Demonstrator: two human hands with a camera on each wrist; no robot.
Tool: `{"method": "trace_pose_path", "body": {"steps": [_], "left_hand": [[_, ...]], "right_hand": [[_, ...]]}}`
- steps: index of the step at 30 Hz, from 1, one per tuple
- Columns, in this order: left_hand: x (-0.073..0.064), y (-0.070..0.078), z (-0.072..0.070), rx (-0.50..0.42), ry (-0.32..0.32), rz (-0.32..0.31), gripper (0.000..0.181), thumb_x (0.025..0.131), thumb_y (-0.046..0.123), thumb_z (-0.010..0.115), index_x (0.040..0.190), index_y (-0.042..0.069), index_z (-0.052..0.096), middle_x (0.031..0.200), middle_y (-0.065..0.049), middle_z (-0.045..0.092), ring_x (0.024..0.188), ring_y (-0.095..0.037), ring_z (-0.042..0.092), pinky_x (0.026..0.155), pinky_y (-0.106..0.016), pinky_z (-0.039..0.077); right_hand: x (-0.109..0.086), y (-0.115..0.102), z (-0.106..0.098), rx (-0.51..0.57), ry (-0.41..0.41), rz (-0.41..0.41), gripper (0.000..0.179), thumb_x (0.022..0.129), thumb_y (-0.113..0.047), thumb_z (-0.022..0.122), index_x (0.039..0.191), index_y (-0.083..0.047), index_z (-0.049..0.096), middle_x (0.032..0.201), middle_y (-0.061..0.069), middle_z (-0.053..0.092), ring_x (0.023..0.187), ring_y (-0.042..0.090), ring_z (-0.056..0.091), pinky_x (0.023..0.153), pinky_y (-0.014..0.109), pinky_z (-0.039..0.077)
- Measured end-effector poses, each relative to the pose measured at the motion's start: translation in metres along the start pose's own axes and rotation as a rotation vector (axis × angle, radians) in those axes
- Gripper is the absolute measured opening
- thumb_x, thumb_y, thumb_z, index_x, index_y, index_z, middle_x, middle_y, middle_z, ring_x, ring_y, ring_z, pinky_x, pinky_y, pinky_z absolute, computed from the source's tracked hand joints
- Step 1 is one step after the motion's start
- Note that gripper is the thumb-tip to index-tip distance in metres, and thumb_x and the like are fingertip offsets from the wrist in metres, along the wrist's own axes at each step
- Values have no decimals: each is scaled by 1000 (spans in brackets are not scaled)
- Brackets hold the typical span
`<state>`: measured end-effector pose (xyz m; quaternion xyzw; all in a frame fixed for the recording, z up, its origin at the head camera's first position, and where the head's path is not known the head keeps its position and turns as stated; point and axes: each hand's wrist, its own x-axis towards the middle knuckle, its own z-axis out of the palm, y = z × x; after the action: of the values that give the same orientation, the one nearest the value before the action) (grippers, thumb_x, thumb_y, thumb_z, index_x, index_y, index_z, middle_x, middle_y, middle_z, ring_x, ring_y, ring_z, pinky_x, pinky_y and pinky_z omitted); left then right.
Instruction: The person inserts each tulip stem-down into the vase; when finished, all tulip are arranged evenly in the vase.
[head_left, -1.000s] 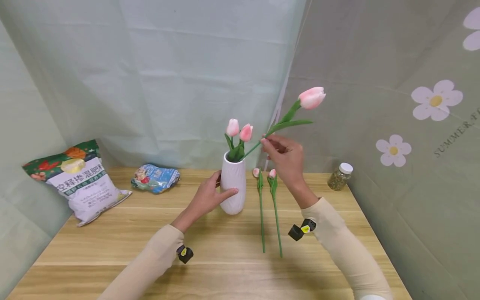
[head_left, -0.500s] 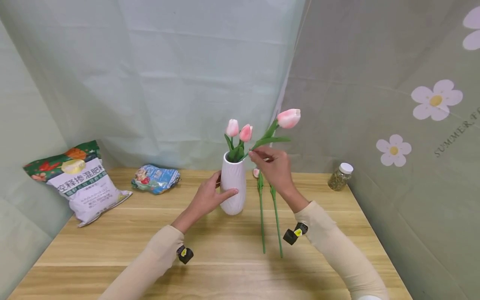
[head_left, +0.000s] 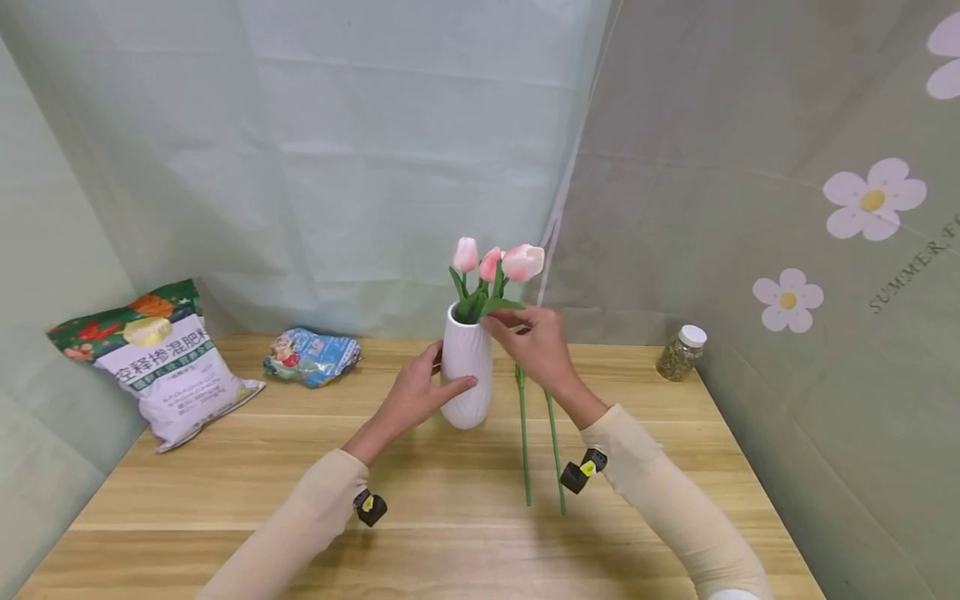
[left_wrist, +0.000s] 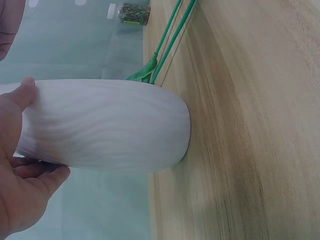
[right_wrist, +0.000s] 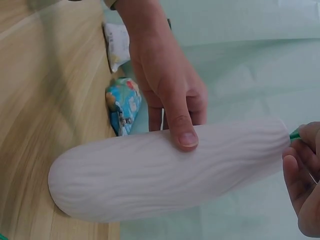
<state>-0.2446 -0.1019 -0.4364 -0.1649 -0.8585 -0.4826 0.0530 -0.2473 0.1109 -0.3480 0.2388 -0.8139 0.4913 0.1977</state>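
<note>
Left hand (head_left: 416, 392) holds the white vase (head_left: 467, 371) upright; right hand (head_left: 543, 346), at the vase's top, pinches a pink tulip (head_left: 522, 263), apparently to insert it. Next probably calls for easing it deeper, though depth inside the vase is hidden.

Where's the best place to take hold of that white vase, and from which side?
Probably around the middle of the white vase, coming from the left, as the left hand does: it stands upright with a tall, rounded body, and this side leaves the right hand room at the top.
</note>
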Motion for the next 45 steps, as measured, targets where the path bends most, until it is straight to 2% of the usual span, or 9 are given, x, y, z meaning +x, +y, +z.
{"method": "trace_pose_path", "body": {"steps": [11, 17, 23, 33, 38, 40, 45], "left_hand": [[0, -2, 0, 8, -12, -4, 84, 88, 54, 77, 149, 4, 45, 140, -15, 61, 130, -28, 59, 108, -47, 51], [0, -2, 0, 13, -12, -3, 85, 88, 54, 77, 149, 3, 45, 140, -15, 60, 129, -28, 59, 108, -46, 52], [0, -1, 1, 13, -5, 5, 84, 88, 51, 78, 148, 2, 46, 139, -16, 61, 128, -28, 60, 107, -46, 52], [0, 0, 0, -1, 0, 5, 82, 88, 45, 80, 148, 0, 46, 138, -19, 61, 129, -30, 59, 108, -47, 52], [0, 0, 0, 0, -1, 6, 82, 88, 45, 80, 148, 0, 45, 140, -19, 60, 129, -31, 59, 108, -47, 52], [0, 0, 0, 0, -2, 5, 82, 88, 45, 80, 148, 0, 45, 140, -19, 60, 129, -31, 59, 108, -47, 51], [0, 0, 0, 6, -8, -2, 83, 89, 46, 79, 149, 0, 45, 141, -19, 59, 130, -31, 58, 109, -47, 51]], "right_hand": [[0, -4, 4, 11, -7, 18, 16, 91, -23, 80, 99, -8, 81, 91, 3, 77, 82, 15, 72, 72, 33, 63], [0, -3, 4, -18, -65, 2, 19, 93, -22, 78, 106, -9, 81, 95, 2, 76, 84, 15, 70, 75, 32, 63], [-5, 1, -2, -4, -52, 29, 22, 93, -22, 78, 109, -8, 79, 97, 4, 77, 86, 16, 72, 75, 34, 63], [-21, 25, -19, 56, -4, 83, 23, 93, -21, 77, 112, -8, 79, 98, 7, 78, 85, 15, 72, 72, 23, 59], [-34, 42, -28, 64, 23, 157, 25, 94, -26, 77, 112, -10, 79, 99, 8, 77, 85, 14, 71, 70, 21, 58], [-40, 45, -31, 69, 25, 194, 27, 94, -26, 77, 113, -7, 78, 100, 10, 77, 85, 18, 71, 70, 22, 59], [-52, 61, -37, 67, 22, 238, 25, 93, -22, 77, 111, -4, 78, 101, 13, 76, 84, 17, 71, 69, 23, 60]]}}
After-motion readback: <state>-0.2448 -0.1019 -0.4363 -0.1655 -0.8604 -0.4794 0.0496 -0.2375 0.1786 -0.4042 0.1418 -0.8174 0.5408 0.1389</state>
